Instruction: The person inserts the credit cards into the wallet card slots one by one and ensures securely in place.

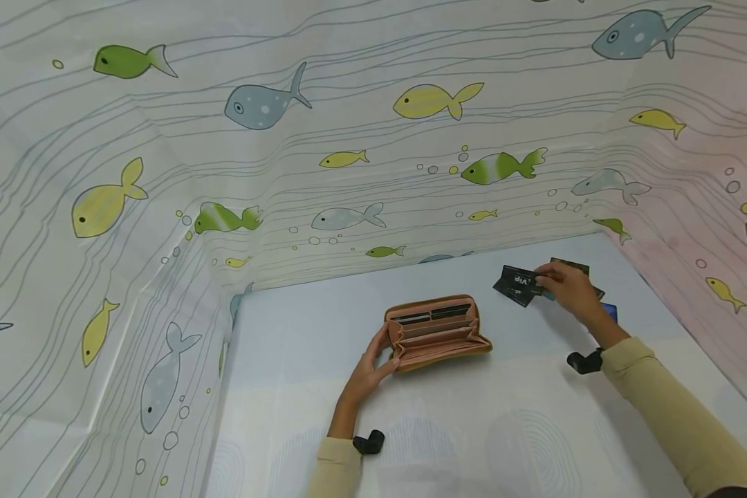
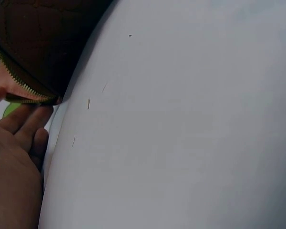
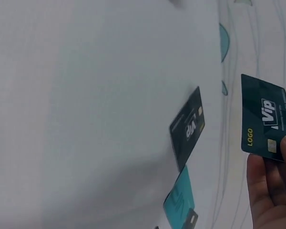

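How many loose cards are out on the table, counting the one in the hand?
4, possibly more hidden. The right hand pinches one dark card. Another dark card lies on the table, a teal card beside it, and a fourth card partly under that, cut off by the frame.

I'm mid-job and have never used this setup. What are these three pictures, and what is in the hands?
No machine here: a person works with two bare hands. The wide picture comes from a head camera; the other two from cameras on each wrist. On the pale table lies an open tan wallet. The left hand touches its end, fingers fairly straight. The right hand pinches a dark VIP card, lifted above more cards lying on the table. Fish-patterned cloth hangs around the table.
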`<control>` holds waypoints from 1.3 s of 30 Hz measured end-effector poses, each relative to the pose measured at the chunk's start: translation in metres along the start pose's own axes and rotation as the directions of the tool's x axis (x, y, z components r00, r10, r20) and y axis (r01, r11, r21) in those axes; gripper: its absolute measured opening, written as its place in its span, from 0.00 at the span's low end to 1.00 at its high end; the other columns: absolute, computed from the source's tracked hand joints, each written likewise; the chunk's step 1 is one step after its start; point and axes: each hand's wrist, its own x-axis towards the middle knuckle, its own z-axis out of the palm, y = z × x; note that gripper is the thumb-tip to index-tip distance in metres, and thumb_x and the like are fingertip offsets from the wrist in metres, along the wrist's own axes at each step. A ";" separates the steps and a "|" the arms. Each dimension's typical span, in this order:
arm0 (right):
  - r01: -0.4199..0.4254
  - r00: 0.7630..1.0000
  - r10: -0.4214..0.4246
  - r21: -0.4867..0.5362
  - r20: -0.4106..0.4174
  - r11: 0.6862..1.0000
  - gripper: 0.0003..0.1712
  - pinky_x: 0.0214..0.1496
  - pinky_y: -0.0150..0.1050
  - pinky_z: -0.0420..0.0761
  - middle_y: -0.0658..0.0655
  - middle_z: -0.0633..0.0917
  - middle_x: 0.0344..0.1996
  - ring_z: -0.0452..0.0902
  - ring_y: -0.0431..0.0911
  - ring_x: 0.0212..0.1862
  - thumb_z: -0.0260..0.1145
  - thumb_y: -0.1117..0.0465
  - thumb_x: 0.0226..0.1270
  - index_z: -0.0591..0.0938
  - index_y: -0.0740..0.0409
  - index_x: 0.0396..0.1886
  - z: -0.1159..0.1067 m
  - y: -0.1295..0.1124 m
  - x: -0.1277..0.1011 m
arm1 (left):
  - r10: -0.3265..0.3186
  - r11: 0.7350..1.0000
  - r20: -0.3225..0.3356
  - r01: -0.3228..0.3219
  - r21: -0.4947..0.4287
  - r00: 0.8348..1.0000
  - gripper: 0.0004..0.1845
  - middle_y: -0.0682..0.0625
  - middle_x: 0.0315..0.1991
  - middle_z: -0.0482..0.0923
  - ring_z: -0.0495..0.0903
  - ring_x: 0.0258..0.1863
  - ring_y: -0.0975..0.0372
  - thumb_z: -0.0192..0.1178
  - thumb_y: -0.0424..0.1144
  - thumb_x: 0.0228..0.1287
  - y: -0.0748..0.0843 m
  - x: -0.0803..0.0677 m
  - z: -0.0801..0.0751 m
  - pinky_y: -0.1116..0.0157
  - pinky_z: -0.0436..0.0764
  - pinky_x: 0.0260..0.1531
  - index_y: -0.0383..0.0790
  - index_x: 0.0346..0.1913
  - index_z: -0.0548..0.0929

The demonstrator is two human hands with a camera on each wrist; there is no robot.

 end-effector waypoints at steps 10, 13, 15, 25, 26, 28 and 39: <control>0.038 0.997 -0.041 0.055 0.062 0.998 0.13 0.47 0.50 0.86 0.67 0.85 0.48 0.85 0.59 0.47 0.62 0.61 0.75 0.80 0.62 0.53 0.008 -0.037 0.001 | 0.025 1.000 0.004 -0.025 -0.012 1.000 0.42 0.35 0.78 0.53 0.58 0.76 0.42 0.55 0.34 0.73 0.000 0.001 0.000 0.36 0.55 0.72 0.36 0.81 0.43; 0.044 0.995 -0.049 0.060 0.091 0.997 0.13 0.49 0.55 0.85 0.67 0.85 0.48 0.85 0.59 0.47 0.61 0.61 0.75 0.80 0.62 0.54 0.010 -0.044 0.001 | 0.028 1.000 0.009 -0.028 -0.011 1.000 0.42 0.34 0.78 0.53 0.58 0.76 0.41 0.55 0.34 0.73 0.001 0.001 -0.001 0.36 0.55 0.72 0.35 0.80 0.43; 0.056 0.993 -0.061 0.054 0.103 0.997 0.13 0.48 0.55 0.85 0.66 0.85 0.48 0.85 0.59 0.47 0.61 0.60 0.75 0.80 0.61 0.54 0.011 -0.047 0.001 | 0.026 1.000 0.012 -0.026 -0.007 1.000 0.42 0.34 0.77 0.53 0.58 0.76 0.41 0.55 0.34 0.74 0.002 0.001 -0.001 0.37 0.55 0.72 0.35 0.80 0.42; 0.103 0.987 -0.106 0.029 0.123 0.994 0.11 0.45 0.49 0.86 0.63 0.86 0.47 0.85 0.57 0.47 0.62 0.60 0.75 0.81 0.58 0.52 0.013 -0.063 -0.001 | 0.015 1.000 0.001 -0.015 -0.012 1.000 0.42 0.34 0.77 0.54 0.59 0.75 0.41 0.56 0.33 0.72 0.002 0.001 0.000 0.36 0.55 0.72 0.35 0.80 0.43; 0.109 0.986 -0.112 0.029 0.124 0.994 0.11 0.45 0.48 0.86 0.63 0.86 0.47 0.85 0.56 0.47 0.63 0.60 0.75 0.81 0.58 0.52 0.013 -0.065 -0.001 | 0.015 1.000 0.002 -0.015 -0.013 1.000 0.42 0.34 0.77 0.54 0.59 0.75 0.41 0.56 0.33 0.72 0.002 0.001 0.000 0.36 0.55 0.72 0.36 0.80 0.43; 0.128 0.983 -0.131 0.034 0.127 0.991 0.11 0.44 0.46 0.86 0.63 0.86 0.47 0.85 0.56 0.46 0.63 0.60 0.75 0.81 0.58 0.52 0.014 -0.068 -0.001 | 0.014 1.000 0.001 -0.014 -0.012 1.000 0.42 0.34 0.78 0.54 0.59 0.75 0.41 0.56 0.33 0.72 0.002 0.001 0.000 0.35 0.55 0.71 0.36 0.81 0.43; 0.227 0.948 -0.242 0.094 0.206 0.969 0.10 0.43 0.44 0.86 0.62 0.86 0.43 0.86 0.55 0.44 0.63 0.62 0.74 0.81 0.59 0.51 0.023 -0.091 0.003 | -0.006 1.000 0.012 0.006 0.015 1.000 0.42 0.37 0.79 0.51 0.58 0.76 0.42 0.55 0.37 0.74 0.001 0.001 -0.001 0.36 0.55 0.72 0.38 0.81 0.42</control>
